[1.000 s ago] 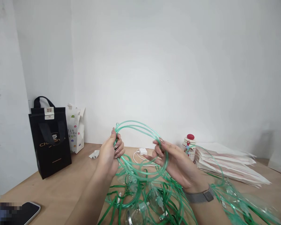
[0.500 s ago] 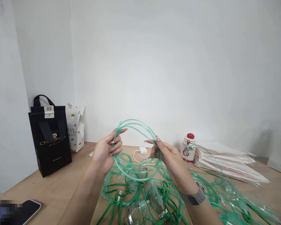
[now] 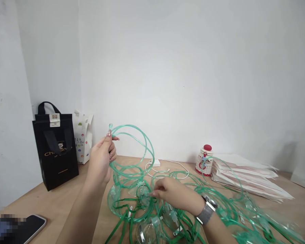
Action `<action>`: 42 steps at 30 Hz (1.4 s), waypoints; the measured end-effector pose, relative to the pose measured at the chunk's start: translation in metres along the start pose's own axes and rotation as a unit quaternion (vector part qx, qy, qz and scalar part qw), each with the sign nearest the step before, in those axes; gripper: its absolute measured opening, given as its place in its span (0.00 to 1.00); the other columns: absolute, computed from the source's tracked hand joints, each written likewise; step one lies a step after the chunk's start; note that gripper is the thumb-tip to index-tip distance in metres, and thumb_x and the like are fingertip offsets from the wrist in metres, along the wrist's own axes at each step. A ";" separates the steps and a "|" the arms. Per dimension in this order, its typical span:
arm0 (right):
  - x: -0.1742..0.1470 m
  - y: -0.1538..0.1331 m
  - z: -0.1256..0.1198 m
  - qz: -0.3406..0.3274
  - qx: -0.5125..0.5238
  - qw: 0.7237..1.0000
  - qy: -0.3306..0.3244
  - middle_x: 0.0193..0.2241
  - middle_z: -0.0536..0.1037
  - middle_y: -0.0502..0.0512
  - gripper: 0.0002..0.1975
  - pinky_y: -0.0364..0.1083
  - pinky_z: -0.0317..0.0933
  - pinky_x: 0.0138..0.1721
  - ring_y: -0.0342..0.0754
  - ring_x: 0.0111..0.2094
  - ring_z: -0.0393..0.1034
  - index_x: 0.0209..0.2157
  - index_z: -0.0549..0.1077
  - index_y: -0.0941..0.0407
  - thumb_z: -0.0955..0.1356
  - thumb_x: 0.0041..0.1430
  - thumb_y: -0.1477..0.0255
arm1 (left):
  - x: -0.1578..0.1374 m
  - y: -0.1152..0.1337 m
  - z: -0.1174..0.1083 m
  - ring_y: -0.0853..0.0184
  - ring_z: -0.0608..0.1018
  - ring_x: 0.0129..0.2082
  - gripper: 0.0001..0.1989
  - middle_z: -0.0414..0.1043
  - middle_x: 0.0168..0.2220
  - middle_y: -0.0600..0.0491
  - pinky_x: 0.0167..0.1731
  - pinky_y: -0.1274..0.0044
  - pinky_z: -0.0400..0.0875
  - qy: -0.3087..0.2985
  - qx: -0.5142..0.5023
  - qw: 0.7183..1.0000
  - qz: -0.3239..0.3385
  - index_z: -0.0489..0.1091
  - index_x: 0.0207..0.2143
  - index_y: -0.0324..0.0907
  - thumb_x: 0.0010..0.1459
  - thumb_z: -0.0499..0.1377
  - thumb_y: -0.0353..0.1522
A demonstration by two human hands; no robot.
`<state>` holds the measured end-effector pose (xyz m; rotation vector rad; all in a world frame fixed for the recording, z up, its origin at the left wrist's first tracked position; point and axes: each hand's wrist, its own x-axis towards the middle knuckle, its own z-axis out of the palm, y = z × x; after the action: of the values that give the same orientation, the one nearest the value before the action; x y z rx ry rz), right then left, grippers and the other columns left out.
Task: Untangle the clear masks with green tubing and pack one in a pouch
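Coiled green oxygen tubing (image 3: pixel 149 142) hangs from my left hand (image 3: pixel 101 156), whose fingers are wrapped round one side of the loops. A clear tube connector (image 3: pixel 110 126) sticks up above the thumb. Lower and to the right, my right hand (image 3: pixel 167 191) is in a pinch at a clear oxygen mask (image 3: pixel 142 191) in the pile; what its fingertips grip is too small to tell. Around them lie more clear masks (image 3: pixel 148 232) with green straps (image 3: pixel 119 225) and tangled tubing.
A black bag (image 3: pixel 56 152) and a white paper bag (image 3: pixel 84 139) stand at the left. A phone (image 3: pixel 33 228) lies front left. Behind the pile is a white charger with cable (image 3: pixel 156 163). A red-topped bottle (image 3: pixel 204 161) and stacked paper packets (image 3: pixel 246 174) sit at right.
My right hand has let go of the tubing loops and moved down to the masks. My left hand has shifted left with the coil, whose right side now hangs free.
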<state>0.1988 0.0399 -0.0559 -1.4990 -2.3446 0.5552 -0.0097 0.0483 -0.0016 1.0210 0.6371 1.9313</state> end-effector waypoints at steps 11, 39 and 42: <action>0.011 -0.002 0.048 0.034 -0.173 0.974 -0.143 0.30 0.79 0.62 0.21 0.50 0.64 0.28 0.59 0.30 0.73 0.34 0.78 0.57 0.76 0.33 0.63 | 0.003 0.002 -0.005 0.81 0.50 0.10 0.11 0.46 0.14 0.65 0.08 0.88 0.46 0.010 0.003 1.000 0.014 0.68 0.24 0.36 0.54 0.59 0.35; 0.009 0.000 0.008 -0.038 0.044 0.984 -0.168 0.30 0.80 0.48 0.12 0.37 0.63 0.28 0.42 0.28 0.73 0.39 0.77 0.53 0.67 0.54 0.65 | 0.000 -0.001 -0.001 0.81 0.49 0.11 0.11 0.45 0.15 0.64 0.09 0.88 0.45 -0.003 0.020 1.000 0.007 0.68 0.25 0.36 0.54 0.59 0.36; 0.006 -0.001 0.008 0.005 0.003 0.987 -0.162 0.28 0.80 0.52 0.13 0.39 0.64 0.27 0.44 0.26 0.74 0.35 0.78 0.57 0.64 0.59 0.66 | 0.000 -0.001 0.000 0.81 0.49 0.12 0.11 0.45 0.15 0.64 0.09 0.88 0.45 -0.008 0.027 1.000 0.006 0.68 0.25 0.36 0.55 0.58 0.36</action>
<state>0.1918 0.0434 -0.0619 -1.5139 -2.5709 0.8658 -0.0089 0.0487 -0.0025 1.0760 0.6787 1.9240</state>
